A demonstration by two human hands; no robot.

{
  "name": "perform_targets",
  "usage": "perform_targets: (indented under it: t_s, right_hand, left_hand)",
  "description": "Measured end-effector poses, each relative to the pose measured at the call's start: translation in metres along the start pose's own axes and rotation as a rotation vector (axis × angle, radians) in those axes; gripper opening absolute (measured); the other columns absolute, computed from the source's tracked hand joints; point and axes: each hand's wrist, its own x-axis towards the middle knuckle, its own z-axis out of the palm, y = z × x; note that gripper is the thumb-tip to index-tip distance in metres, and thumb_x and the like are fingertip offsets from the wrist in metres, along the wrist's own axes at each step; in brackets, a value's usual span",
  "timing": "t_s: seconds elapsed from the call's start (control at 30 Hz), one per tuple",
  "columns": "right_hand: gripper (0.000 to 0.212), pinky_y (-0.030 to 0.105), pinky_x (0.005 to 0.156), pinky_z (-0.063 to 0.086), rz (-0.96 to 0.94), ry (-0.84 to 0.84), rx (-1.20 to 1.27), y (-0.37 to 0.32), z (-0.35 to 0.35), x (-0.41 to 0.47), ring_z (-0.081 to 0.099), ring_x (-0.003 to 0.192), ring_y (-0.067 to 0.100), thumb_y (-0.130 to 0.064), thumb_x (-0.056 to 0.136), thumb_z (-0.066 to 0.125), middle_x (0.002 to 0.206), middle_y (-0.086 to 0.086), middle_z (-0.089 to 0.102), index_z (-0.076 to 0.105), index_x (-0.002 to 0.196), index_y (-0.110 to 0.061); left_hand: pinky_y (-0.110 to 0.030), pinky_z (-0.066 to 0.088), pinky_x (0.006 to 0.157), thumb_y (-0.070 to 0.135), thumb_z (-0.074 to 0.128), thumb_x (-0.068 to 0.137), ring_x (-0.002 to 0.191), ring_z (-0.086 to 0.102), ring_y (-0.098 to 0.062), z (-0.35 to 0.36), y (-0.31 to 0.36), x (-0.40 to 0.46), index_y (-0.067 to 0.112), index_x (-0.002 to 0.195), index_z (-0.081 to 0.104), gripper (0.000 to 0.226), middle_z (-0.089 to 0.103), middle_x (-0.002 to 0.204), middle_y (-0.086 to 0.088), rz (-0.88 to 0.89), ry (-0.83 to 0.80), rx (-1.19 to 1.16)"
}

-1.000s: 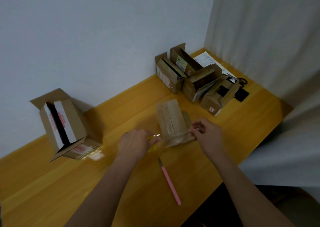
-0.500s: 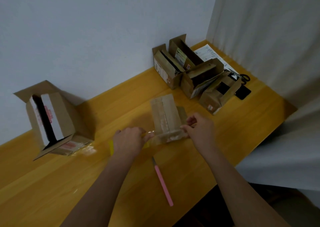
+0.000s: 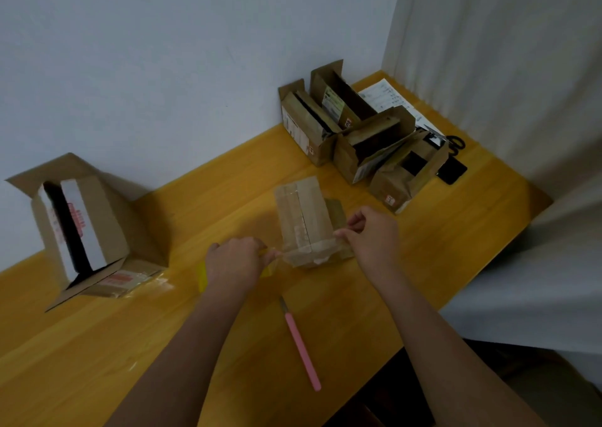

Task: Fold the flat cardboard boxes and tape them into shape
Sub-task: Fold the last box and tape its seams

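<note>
1. Hands are sitting closer together than a second ago, with the small cardboard box point(image 3: 304, 223) still standing between them on the yellow table point(image 3: 439, 247).
2. The left hand point(image 3: 236, 262) is curling around a yellow tape roll point(image 3: 202, 276), its fingertips pinching the clear tape strip point(image 3: 280, 257) stretched to the box.
3. The right hand point(image 3: 371, 236) is pinching the strip's end against the box's right edge, fingers curled.
4. A pink knife point(image 3: 301, 345) is lying nearer the person.
</note>
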Motion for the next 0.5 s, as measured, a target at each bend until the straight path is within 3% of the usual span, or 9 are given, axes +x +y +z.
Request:
perform_targets:
  t_s: [0.2, 0.3, 0.37, 0.43, 0.5]
  right_hand:
    - [0.019, 0.008, 0.055, 0.043, 0.083, -0.021, 0.115, 0.028, 0.019, 0.007, 0.058, 0.071, 0.01, -0.015, 0.084, 0.074, 0.077, -0.003, 0.061, 0.056, 0.079, -0.017]
    - [0.017, 0.023, 0.068, 0.049, 0.253, -0.05, 0.258, 0.049, 0.026, 0.008, 0.063, 0.083, 0.02, -0.017, 0.089, 0.07, 0.087, 0.002, 0.064, 0.056, 0.08, -0.02]
    - [0.015, 0.03, 0.069, 0.048, 0.352, -0.08, 0.357, 0.055, 0.03, 0.008, 0.062, 0.084, 0.021, -0.019, 0.091, 0.068, 0.09, 0.003, 0.064, 0.057, 0.081, -0.02]
    - [0.014, 0.028, 0.067, 0.047, 0.387, -0.077, 0.4, 0.053, 0.032, 0.008, 0.061, 0.084, 0.019, -0.018, 0.092, 0.067, 0.09, 0.002, 0.064, 0.057, 0.082, -0.02]
    - [0.014, 0.029, 0.071, 0.049, 0.374, -0.049, 0.403, 0.05, 0.033, 0.008, 0.062, 0.087, 0.019, -0.016, 0.092, 0.067, 0.09, 0.0, 0.063, 0.057, 0.082, -0.019]
  left_hand:
    - [-0.043, 0.037, 0.101, 0.064, 0.04, 0.093, 0.109, 0.061, -0.022, 0.013, 0.004, 0.011, 0.028, 0.118, 0.066, 0.051, 0.07, 0.111, 0.0, -0.004, -0.036, -0.033]
    - [-0.043, 0.038, 0.1, 0.062, 0.042, 0.093, 0.109, 0.06, -0.024, 0.021, 0.014, 0.013, 0.028, 0.117, 0.066, 0.049, 0.068, 0.111, -0.002, -0.016, -0.025, -0.05]
    - [-0.044, 0.037, 0.099, 0.058, 0.046, 0.094, 0.116, 0.052, -0.027, 0.025, 0.021, 0.015, 0.028, 0.123, 0.062, 0.045, 0.06, 0.119, -0.004, -0.02, 0.03, -0.023]
    - [-0.046, 0.034, 0.1, 0.052, 0.053, 0.092, 0.122, 0.042, -0.029, 0.027, 0.025, 0.018, 0.029, 0.131, 0.052, 0.045, 0.048, 0.128, -0.005, -0.012, 0.113, -0.005]
    - [-0.045, 0.029, 0.104, 0.046, 0.06, 0.091, 0.124, 0.04, -0.027, 0.026, 0.027, 0.021, 0.027, 0.127, 0.051, 0.042, 0.047, 0.128, -0.003, 0.029, 0.18, -0.015]
